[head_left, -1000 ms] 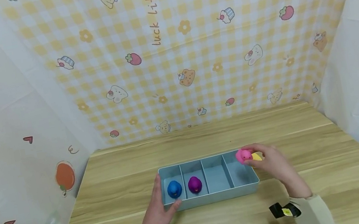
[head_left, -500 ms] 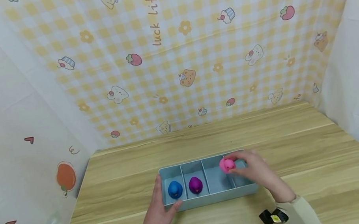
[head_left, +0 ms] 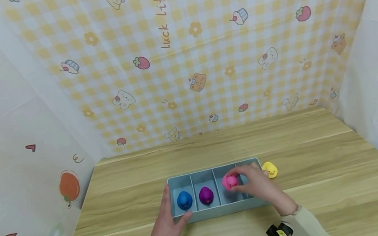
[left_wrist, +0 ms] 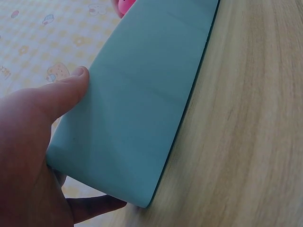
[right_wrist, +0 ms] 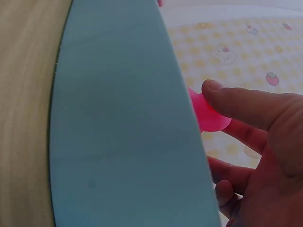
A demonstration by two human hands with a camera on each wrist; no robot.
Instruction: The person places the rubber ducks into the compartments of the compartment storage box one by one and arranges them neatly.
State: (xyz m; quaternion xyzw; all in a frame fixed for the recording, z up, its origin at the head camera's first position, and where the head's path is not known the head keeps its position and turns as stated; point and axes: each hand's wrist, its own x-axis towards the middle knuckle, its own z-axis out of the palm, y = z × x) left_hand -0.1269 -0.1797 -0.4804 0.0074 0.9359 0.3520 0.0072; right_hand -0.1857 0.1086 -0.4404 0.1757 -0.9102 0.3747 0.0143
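A grey-blue divided box [head_left: 224, 211] with a row of compartments stands on the wooden table. My left hand [head_left: 165, 227] holds its left end, and in the left wrist view the thumb [left_wrist: 71, 90] lies at the front wall's upper edge. Between thumb and fingers, my right hand [head_left: 259, 185] pinches a pink rubber duck [head_left: 230, 182] inside the third compartment from the left. The front wall partly hides that duck in the right wrist view. A blue duck [head_left: 184, 199] sits in the leftmost compartment, a purple duck [head_left: 206, 195] in the second. My right hand covers much of the rightmost compartment.
A yellow duck [head_left: 270, 169] rests on the table [head_left: 320, 171] just right of the box. Behind the table hangs a yellow checked cloth [head_left: 215, 54]. Pale cloths [head_left: 17, 135] close in both sides.
My right hand has carried the pink duck left from the box's right end and lowered it into the third compartment. The yellow duck shows again. My left hand has stayed put.
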